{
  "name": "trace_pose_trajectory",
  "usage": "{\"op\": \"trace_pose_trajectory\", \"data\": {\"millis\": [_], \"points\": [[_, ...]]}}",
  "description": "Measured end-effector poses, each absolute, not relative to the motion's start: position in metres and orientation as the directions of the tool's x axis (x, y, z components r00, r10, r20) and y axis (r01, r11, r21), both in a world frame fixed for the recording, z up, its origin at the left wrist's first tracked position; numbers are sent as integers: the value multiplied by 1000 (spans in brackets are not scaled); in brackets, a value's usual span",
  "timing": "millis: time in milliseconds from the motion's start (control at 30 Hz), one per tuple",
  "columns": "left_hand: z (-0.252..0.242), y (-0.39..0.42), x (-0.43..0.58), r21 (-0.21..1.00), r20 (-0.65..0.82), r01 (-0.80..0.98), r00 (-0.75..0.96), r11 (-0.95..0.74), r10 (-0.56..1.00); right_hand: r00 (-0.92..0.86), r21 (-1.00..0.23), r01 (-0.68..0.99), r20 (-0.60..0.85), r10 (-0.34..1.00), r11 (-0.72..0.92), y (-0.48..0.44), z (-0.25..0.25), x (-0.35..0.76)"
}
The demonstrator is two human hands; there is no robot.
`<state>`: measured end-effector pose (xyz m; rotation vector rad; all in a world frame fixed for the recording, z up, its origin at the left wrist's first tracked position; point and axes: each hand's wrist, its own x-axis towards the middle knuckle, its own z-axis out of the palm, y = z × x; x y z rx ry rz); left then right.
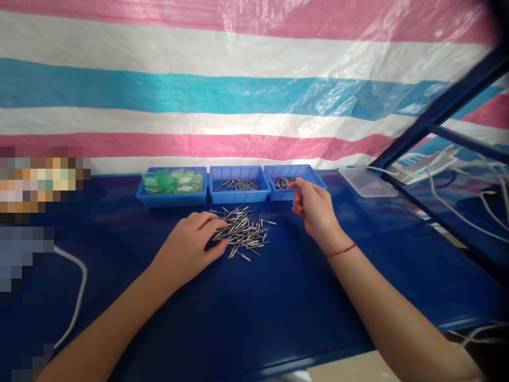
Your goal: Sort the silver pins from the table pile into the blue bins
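Observation:
A loose pile of silvery blind rivets [248, 233] lies on the dark blue table. At its left edge is my left hand [201, 236], with thumb and fingers apart and the fingertips at the rivets. My right hand [316, 209] is raised by the front of the right blue bin [318, 179], its fingers curled closed. Whatever they may hold is hidden. More rivets [282, 182] lie inside that bin, partly behind the hand. The middle blue bin [240, 197] also contains rivets, scattered on its floor.
The left blue bin [173, 200] contains green and clear plastic packets [170, 182]. A translucent lid [368, 182] lies right of the bins. White cables [457, 204] and a dark metal frame [441, 114] are at the right. A striped sheet [238, 95] hangs behind.

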<state>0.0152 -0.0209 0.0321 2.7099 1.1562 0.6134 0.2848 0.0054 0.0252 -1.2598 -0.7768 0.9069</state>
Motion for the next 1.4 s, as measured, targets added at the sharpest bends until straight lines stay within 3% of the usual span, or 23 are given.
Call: {"op": "trace_pose_trajectory", "data": {"millis": [133, 367, 567, 667, 767, 867, 967, 1100, 1300, 1400], "points": [[30, -19, 12, 207, 245, 680, 660, -703, 710, 334, -995, -76, 31, 942, 60, -5, 24, 268], [27, -19, 14, 127, 153, 699, 687, -704, 710, 68, -939, 309, 179, 982, 150, -24, 22, 242], [27, -17, 13, 137, 140, 707, 679, -694, 720, -70, -885, 412, 208, 976, 218, -32, 21, 232], [29, -18, 14, 251, 205, 682, 656, -687, 726, -145, -866, 425, 224, 964, 265, -33, 21, 230], [32, -22, 18, 495, 273, 591, 590, -637, 760, -219, -844, 429, 247, 944, 320, -37, 23, 228], [36, -28, 25, 761, 267, 451, 437, -466, 859, -293, -826, 423, 265, 919, 373, -42, 25, 223], [38, -33, 29, 924, 194, 256, 325, -283, 926, -377, -826, 370, 284, 882, 424, -48, 28, 219], [38, -32, 30, 977, 119, 130, 318, -167, 941, -336, -836, 337, 322, 885, 433, -52, 30, 215], [35, -30, 28, 951, 95, 244, 355, -190, 930, -88, -855, 328, 397, 914, 403, -51, 31, 217], [33, -32, 28, 947, 58, 263, 424, -184, 904, -60, -864, 309, 400, 915, 398, -52, 33, 218]]}}
